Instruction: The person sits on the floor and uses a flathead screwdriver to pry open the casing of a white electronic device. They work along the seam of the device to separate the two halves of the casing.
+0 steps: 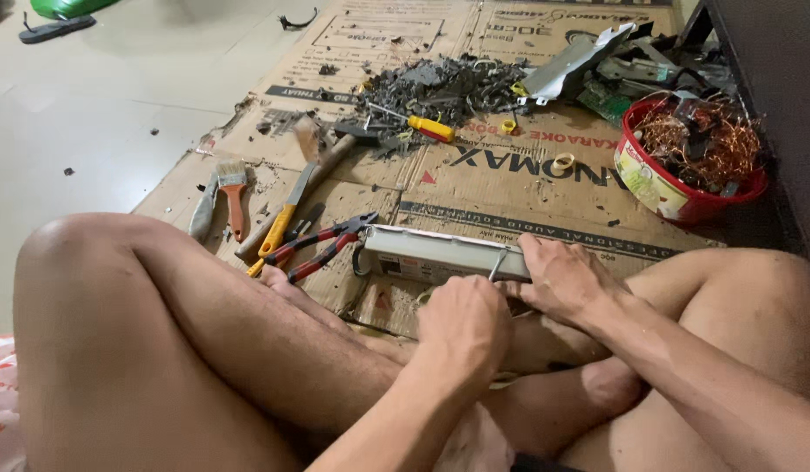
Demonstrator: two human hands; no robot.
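Note:
A long grey metal box (431, 253) lies on the cardboard (527, 192) in front of my crossed legs. My right hand (564, 281) presses down on the box's right end. Closed in a fist just in front of the box, my left hand (462, 328) grips a tool whose thin metal shaft (499, 263) points up against the box's near side. The tool's handle is hidden inside the fist.
Red-handled pliers (322, 243), a yellow-handled blade (281, 225), a paintbrush (233, 189) and a hammer (339, 144) lie at left. Farther off are a yellow screwdriver (429, 128), grey scrap (440, 86), bent sheet metal (569, 66) and a red bowl (663, 194) of copper wire.

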